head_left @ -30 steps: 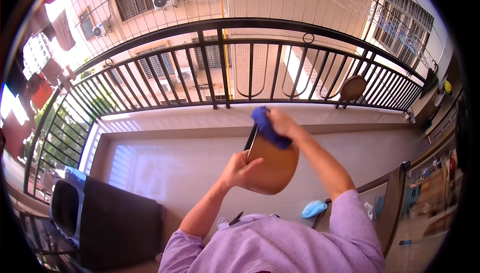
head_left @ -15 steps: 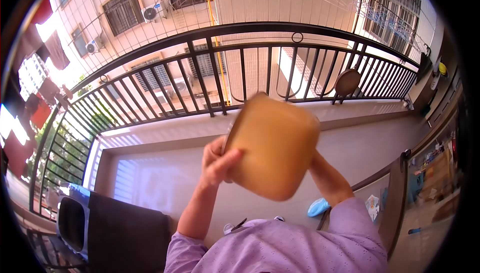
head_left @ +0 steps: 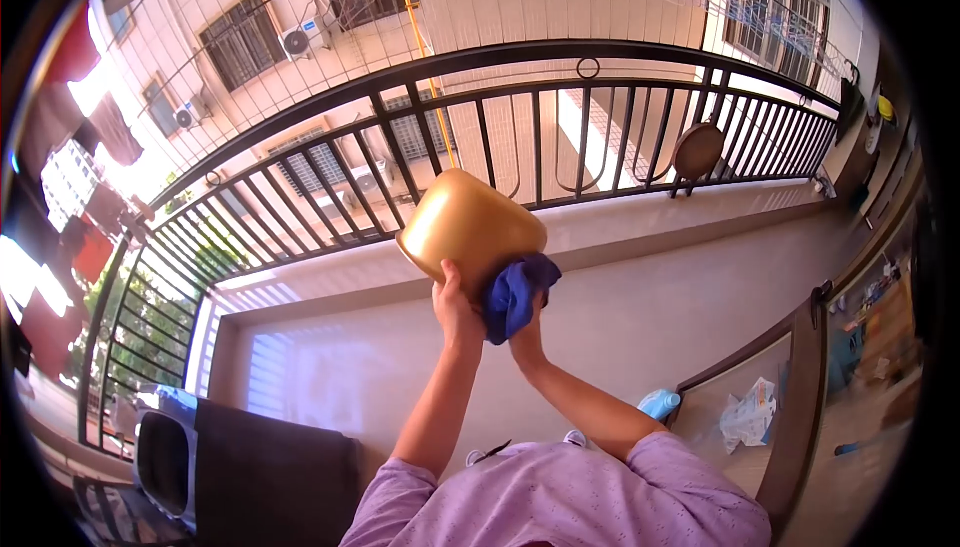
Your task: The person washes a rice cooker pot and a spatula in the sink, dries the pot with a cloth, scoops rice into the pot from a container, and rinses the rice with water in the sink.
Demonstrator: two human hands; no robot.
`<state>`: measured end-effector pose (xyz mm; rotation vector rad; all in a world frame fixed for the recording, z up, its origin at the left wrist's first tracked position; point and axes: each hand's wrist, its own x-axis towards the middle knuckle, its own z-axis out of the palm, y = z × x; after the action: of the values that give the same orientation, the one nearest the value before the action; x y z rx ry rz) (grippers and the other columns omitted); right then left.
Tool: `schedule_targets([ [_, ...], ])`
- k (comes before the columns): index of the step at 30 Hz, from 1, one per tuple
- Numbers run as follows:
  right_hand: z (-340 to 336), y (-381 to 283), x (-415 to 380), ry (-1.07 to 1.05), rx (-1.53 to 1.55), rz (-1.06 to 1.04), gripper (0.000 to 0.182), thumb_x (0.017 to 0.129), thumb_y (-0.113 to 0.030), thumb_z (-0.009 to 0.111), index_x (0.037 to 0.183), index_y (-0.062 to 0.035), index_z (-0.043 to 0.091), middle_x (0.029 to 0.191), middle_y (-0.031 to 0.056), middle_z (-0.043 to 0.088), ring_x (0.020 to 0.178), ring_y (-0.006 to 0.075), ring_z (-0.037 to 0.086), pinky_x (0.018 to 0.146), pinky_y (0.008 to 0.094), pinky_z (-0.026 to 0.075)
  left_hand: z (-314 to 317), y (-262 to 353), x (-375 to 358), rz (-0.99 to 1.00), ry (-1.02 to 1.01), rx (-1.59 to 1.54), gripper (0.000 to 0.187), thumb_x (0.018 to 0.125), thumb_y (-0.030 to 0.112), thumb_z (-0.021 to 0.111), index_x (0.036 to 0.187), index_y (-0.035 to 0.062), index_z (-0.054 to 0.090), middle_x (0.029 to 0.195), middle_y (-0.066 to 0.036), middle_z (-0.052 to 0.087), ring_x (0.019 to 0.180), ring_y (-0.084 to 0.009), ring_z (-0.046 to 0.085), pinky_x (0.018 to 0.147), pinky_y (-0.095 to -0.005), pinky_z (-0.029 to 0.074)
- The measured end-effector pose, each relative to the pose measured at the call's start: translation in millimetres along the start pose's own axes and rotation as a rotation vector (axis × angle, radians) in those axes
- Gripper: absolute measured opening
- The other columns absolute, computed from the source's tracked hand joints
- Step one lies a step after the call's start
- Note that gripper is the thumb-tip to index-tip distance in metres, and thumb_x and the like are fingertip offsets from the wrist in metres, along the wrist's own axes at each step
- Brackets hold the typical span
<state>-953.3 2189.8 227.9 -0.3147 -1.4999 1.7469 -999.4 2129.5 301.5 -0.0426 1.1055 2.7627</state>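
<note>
A gold-coloured container [head_left: 470,222] with rounded square corners is held up in front of me, tilted, with its outer wall and base showing. My left hand [head_left: 458,309] is closed on its near edge, the thumb lying on the outer wall. In my right hand [head_left: 528,335] is a bunched dark blue cloth [head_left: 520,292], pressed against the container's lower right side. The cloth hides most of the right fingers. The inside of the container faces away from view.
A black railing [head_left: 540,107] runs along the balcony ledge, with a round brown object [head_left: 698,152] against it. At lower left stands a dark box-shaped appliance [head_left: 280,467]. A blue bottle-like item [head_left: 660,404] and a white plastic packet [head_left: 748,415] lie at right by a door frame [head_left: 800,387].
The container has moved left and turned, so a different side of it shows. My right hand, hidden behind it before, is now visible with the blue cloth against its side.
</note>
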Motion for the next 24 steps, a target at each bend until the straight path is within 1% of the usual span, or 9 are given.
schedule_targets([
  [2, -12, 33, 37, 0.146, 0.525, 0.112, 0.053, 0.094, -0.031, 0.042, 0.137, -0.0046, 0.026, 0.132, 0.0111, 0.039, 0.122, 0.0197, 0.038, 0.105, 0.0330, 0.027, -16, 15, -1, -0.159, 0.001, -0.068, 0.046, 0.092, 0.034, 0.049, 0.126, 0.0042, 0.040, 0.122, -0.008, 0.050, 0.110, -0.0231, 0.049, 0.093, -0.0363, 0.041],
  [4, -47, 32, 78, -0.078, 0.261, 0.078, 0.038, 0.091, -0.025, 0.047, 0.125, -0.0062, 0.044, 0.114, 0.0082, 0.052, 0.106, 0.0185, 0.051, 0.089, 0.0332, 0.041, -34, 23, -8, -0.156, -0.233, -0.305, 0.046, 0.093, 0.034, 0.046, 0.129, 0.0057, 0.039, 0.129, -0.008, 0.045, 0.119, -0.0252, 0.043, 0.100, -0.0413, 0.035],
  [7, -58, -22, 119, -0.117, -0.528, -0.686, 0.024, 0.082, -0.019, 0.059, 0.103, -0.0070, 0.056, 0.090, 0.0034, 0.054, 0.084, 0.0132, 0.052, 0.063, 0.0340, 0.040, -42, 33, -24, -0.144, -0.297, -0.303, 0.047, 0.094, 0.035, 0.041, 0.132, 0.0068, 0.036, 0.135, -0.009, 0.040, 0.126, -0.0265, 0.035, 0.105, -0.0457, 0.028],
  [13, 11, -4, -12, 0.041, 0.225, -0.144, 0.053, 0.085, -0.020, 0.056, 0.130, -0.0027, 0.033, 0.131, 0.0155, 0.031, 0.123, 0.0249, 0.031, 0.102, 0.0388, 0.025, -86, 6, 31, 0.101, -0.345, 0.019, 0.049, 0.095, 0.040, 0.035, 0.130, 0.0060, 0.040, 0.129, -0.015, 0.047, 0.119, -0.0309, 0.045, 0.102, -0.0475, 0.034],
  [16, 17, -52, -27, -0.088, -0.141, -0.226, 0.058, 0.085, -0.020, 0.054, 0.132, 0.0002, 0.028, 0.135, 0.0235, 0.021, 0.128, 0.0341, 0.021, 0.107, 0.0441, 0.015, -83, -2, 31, 0.009, -0.156, 0.037, 0.048, 0.096, 0.039, 0.031, 0.128, 0.0047, 0.043, 0.125, -0.018, 0.050, 0.114, -0.0319, 0.049, 0.100, -0.0441, 0.038],
  [18, 9, -52, -11, -0.054, -0.222, -0.243, 0.064, 0.085, -0.021, 0.055, 0.135, 0.0023, 0.024, 0.138, 0.0238, 0.018, 0.130, 0.0339, 0.020, 0.107, 0.0433, 0.015, -69, 6, 18, -0.098, -0.301, -0.262, 0.045, 0.096, 0.036, 0.037, 0.129, 0.0058, 0.041, 0.126, -0.010, 0.050, 0.115, -0.0250, 0.048, 0.098, -0.0402, 0.039],
  [22, -28, -59, 69, -0.013, 0.406, -0.048, 0.054, 0.088, -0.026, 0.049, 0.132, 0.0006, 0.033, 0.124, 0.0193, 0.044, 0.118, 0.0292, 0.042, 0.101, 0.0371, 0.030, -60, 28, -4, -0.154, -0.284, -0.337, 0.044, 0.097, 0.035, 0.034, 0.131, 0.0073, 0.039, 0.131, -0.009, 0.045, 0.122, -0.0258, 0.042, 0.099, -0.0426, 0.037],
  [23, -45, -65, 98, -0.139, 0.012, -0.519, 0.051, 0.089, -0.027, 0.048, 0.131, -0.0002, 0.036, 0.121, 0.0181, 0.047, 0.114, 0.0261, 0.046, 0.098, 0.0344, 0.034, -68, 32, -7, -0.154, -0.318, -0.302, 0.045, 0.096, 0.036, 0.035, 0.131, 0.0073, 0.038, 0.132, -0.008, 0.044, 0.123, -0.0258, 0.041, 0.100, -0.0429, 0.037],
  [24, -57, -73, 123, -0.324, -0.236, -0.591, 0.045, 0.088, -0.026, 0.048, 0.125, -0.0011, 0.042, 0.117, 0.0170, 0.050, 0.110, 0.0233, 0.049, 0.094, 0.0318, 0.037, -74, 35, -10, -0.155, -0.353, -0.264, 0.045, 0.096, 0.036, 0.035, 0.131, 0.0073, 0.038, 0.134, -0.008, 0.043, 0.124, -0.0258, 0.039, 0.100, -0.0432, 0.036],
])
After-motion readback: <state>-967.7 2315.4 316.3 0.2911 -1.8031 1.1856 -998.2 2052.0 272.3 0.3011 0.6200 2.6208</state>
